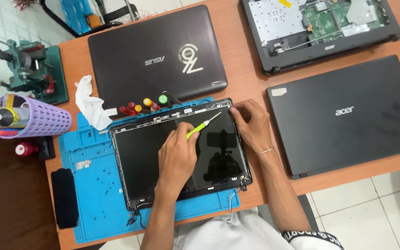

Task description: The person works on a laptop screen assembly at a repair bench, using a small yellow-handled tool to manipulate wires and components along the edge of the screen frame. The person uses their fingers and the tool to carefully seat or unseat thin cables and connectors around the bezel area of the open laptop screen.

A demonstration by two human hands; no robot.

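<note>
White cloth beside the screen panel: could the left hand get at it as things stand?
Probably yes, once freed: the left hand holds a green screwdriver over the panel, and nothing lies between it and the white cloth.

The left hand (178, 155) covers the middle of the screen panel (140, 157) and hides the grip of the screwdriver (203, 125); its tip, just left of the right hand (252, 125), is too small to make out. The right hand's fingertips hide the panel's top corner. Far above that hand, the opened laptop (320, 28) is cut off by the top edge. Left of the left hand, loose screws (100, 183) on the mat (93, 222) are too small to tell apart. Both forearms run off the bottom edge.
</note>
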